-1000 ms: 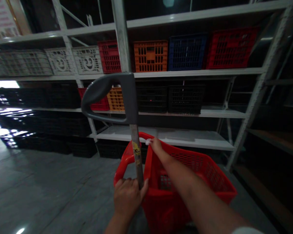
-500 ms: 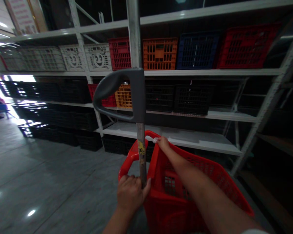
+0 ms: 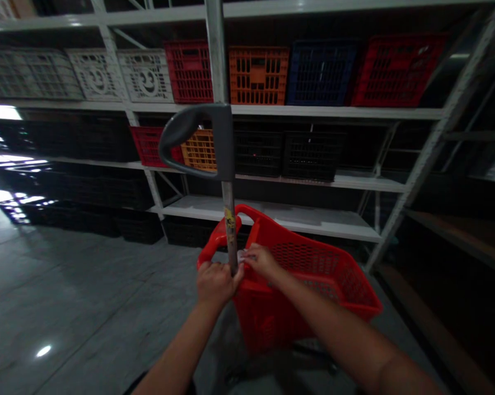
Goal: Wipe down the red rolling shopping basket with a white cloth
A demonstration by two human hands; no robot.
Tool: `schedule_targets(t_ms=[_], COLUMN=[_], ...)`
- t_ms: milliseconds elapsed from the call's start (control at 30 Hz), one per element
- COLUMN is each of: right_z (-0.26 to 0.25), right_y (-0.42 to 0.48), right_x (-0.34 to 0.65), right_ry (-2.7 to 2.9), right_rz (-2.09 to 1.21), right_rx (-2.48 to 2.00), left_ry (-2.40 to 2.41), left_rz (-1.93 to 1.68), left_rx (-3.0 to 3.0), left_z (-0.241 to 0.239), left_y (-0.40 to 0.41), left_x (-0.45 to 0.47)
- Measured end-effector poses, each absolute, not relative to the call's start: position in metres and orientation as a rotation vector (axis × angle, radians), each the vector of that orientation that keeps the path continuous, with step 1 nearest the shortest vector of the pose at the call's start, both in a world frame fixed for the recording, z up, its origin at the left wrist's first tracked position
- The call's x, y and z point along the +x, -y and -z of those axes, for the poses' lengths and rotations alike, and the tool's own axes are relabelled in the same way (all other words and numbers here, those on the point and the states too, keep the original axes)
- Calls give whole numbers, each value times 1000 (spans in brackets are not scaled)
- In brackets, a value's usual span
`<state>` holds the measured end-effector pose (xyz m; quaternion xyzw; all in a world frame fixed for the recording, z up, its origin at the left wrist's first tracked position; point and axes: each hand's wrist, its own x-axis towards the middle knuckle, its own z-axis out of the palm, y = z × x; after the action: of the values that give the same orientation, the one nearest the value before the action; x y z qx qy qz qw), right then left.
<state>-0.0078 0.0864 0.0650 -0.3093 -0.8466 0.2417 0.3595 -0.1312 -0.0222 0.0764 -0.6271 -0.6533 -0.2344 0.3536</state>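
Observation:
A red plastic shopping basket (image 3: 330, 274) on wheels stands on the floor in front of me. Its metal pull rod (image 3: 230, 230) rises from the near rim to a grey loop handle (image 3: 198, 140). My left hand (image 3: 215, 282) is closed around the base of the rod. My right hand (image 3: 260, 260) rests at the near rim just right of the rod, fingers pinched on a small white thing (image 3: 243, 255) that I cannot make out.
Metal shelving (image 3: 313, 112) runs across the back, holding white, red, orange, blue and black crates (image 3: 258, 77). Black crates (image 3: 86, 219) are stacked on the floor at left. A grey shiny floor (image 3: 66, 307) spreads to the left. More shelving (image 3: 457, 241) stands at right.
My right hand has drawn back from the basket's far rim to the near rim beside the rod, still pinching the white thing. My left hand keeps its grip on the rod.

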Motion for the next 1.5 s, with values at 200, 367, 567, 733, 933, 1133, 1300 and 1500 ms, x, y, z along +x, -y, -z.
schedule_targets(t_ms=[200, 367, 567, 733, 933, 1133, 1300, 1500], right_z=[-71, -64, -16, -9, -49, -9, -8, -42], right_y=[-51, -17, -26, -18, -11, -26, -25, -33], right_x=[18, 21, 101, 99, 18, 99, 97, 0], right_ry=[2062, 1997, 1931, 1775, 1880, 1890, 1835, 1977], right_rz=[-755, -593, -433, -389, -429, -369, -395, -435], right_rx=[-863, -792, -1053, -1150, -839, -996, -1131, -916], left_ry=[1722, 1742, 1770, 1733, 1712, 1681, 1676, 1674], left_rz=[575, 545, 521, 538, 529, 508, 544, 516], left_rx=[-1604, -1615, -1608, -1560, -1570, -1576, -1527, -1557], left_z=[-78, -81, -81, -81, -83, -81, -78, -79], left_y=[11, -1, -8, -11, -17, -20, -23, -28], left_x=[-128, -129, -130, -128, -132, -147, -151, -156])
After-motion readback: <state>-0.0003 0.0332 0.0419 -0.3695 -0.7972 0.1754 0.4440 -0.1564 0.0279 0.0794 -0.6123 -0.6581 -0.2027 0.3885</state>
